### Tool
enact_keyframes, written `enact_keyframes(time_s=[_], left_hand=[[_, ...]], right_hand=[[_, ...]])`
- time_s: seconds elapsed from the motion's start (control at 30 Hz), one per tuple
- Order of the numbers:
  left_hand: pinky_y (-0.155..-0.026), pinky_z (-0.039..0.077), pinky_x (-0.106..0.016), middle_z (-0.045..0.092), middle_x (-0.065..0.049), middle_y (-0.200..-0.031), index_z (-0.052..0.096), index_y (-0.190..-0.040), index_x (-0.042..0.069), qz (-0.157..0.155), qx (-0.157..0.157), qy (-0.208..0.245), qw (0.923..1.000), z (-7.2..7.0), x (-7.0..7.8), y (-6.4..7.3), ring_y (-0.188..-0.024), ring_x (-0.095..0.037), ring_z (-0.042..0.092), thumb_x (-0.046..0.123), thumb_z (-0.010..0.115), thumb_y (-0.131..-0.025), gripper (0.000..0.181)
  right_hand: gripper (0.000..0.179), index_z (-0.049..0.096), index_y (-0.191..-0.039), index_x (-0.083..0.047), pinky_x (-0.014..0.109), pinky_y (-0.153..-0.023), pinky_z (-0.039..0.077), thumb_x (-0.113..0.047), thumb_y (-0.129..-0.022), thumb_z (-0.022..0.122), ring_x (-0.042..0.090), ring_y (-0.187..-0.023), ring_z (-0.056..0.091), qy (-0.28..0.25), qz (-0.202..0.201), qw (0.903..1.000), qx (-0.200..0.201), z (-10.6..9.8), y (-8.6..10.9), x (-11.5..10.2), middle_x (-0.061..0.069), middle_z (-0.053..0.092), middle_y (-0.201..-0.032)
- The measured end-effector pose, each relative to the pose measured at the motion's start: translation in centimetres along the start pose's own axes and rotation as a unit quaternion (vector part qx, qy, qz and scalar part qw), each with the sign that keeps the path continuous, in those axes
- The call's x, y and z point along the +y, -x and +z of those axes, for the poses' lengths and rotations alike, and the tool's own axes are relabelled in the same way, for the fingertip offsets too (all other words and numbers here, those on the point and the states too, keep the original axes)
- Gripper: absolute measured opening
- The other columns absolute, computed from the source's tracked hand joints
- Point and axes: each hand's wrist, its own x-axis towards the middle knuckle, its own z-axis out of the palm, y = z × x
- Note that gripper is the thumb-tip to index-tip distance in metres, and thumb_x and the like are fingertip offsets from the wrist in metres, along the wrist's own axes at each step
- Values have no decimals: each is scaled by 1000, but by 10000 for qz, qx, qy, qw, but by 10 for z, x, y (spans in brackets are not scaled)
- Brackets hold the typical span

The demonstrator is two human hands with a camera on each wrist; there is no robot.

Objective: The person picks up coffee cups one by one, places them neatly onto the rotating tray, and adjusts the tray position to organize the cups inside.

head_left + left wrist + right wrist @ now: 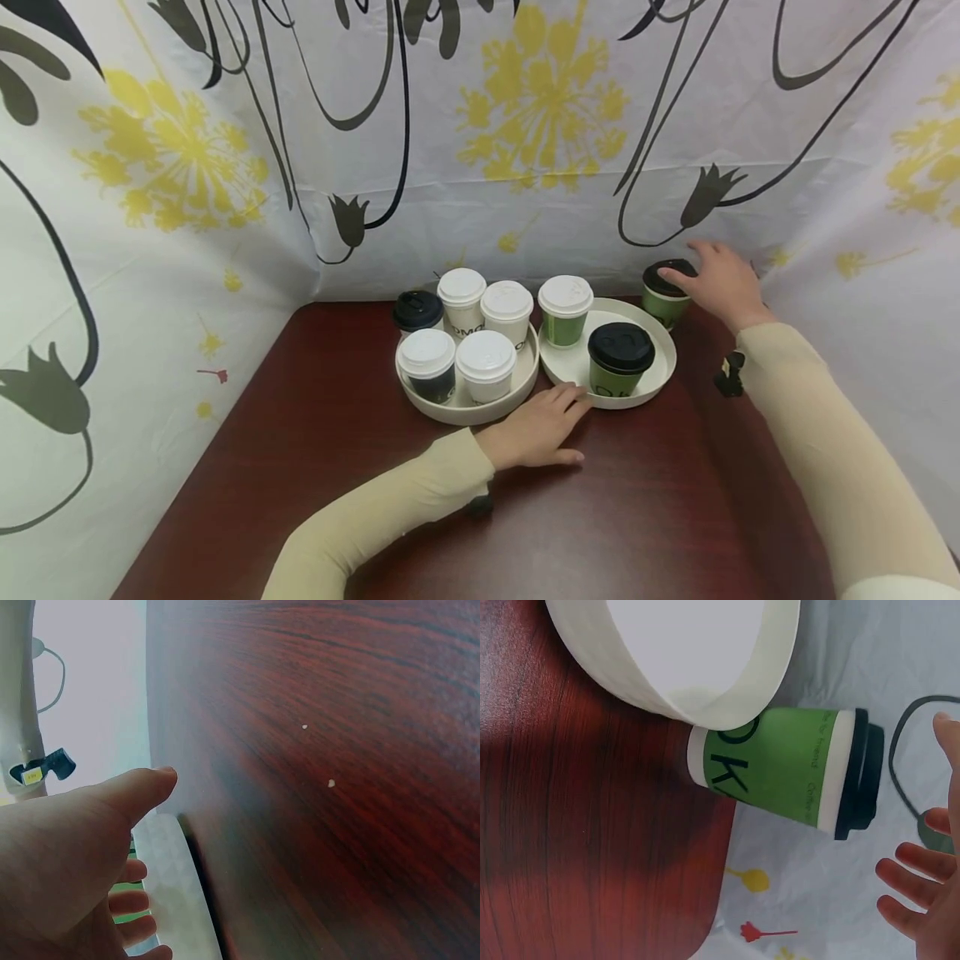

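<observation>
At the back right of the table stands a green paper cup with a black lid (665,310), just outside the right plate (558,367). My right hand (726,287) hovers by its lid with fingers spread; the right wrist view shows a gap between the fingers and that cup (780,769). My left hand (534,431) is at the front rim of the right plate, fingers extended at the rim and thumb apart. On this plate are a green cup with a white lid (565,312) and another green cup with a black lid (621,358).
A left plate (465,414) holds several lidded cups, among them a dark cup with a white lid (427,364) and one with a black lid (417,311). The dark red table (315,433) meets patterned white cloth (420,208) at the back and sides.
</observation>
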Motion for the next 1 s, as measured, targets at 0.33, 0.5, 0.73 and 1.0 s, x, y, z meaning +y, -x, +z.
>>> enact_keyframes(time_s=[0.33,0.5,0.73,1.0], left_hand=[[-119,36,-34,33,-9,-158,32,-154,11,-11,-50,32,10000,0,0,0,-148,-25,33,60,59,-91,85],[-119,35,-34,33,-9,-158,32,-154,11,9,-47,46,10000,1,0,0,-148,-25,33,61,59,-91,85],[-120,35,-34,33,-9,-158,31,-154,12,-20,-84,90,9999,-1,0,0,-149,-25,31,60,59,-91,85],[-119,36,-34,35,-9,-156,33,-154,11,7,-26,71,10000,-1,0,1,-148,-25,33,60,60,-90,85]], right_hand=[[98,24,-154,2,73,-106,27,-69,-90,51,57,-133,33,-386,245,9989,-132,22,-4,15,38,33,-148],[104,21,-156,1,73,-106,27,-71,-88,53,57,-136,30,-438,299,9984,-176,31,-3,18,38,30,-151],[105,15,-157,-1,74,-106,27,-69,-87,55,58,-136,28,-392,388,9981,-284,32,-1,16,39,26,-152],[103,15,-157,-1,73,-104,30,-65,-88,58,59,-132,32,-369,321,9986,-212,37,-1,17,40,29,-150]])
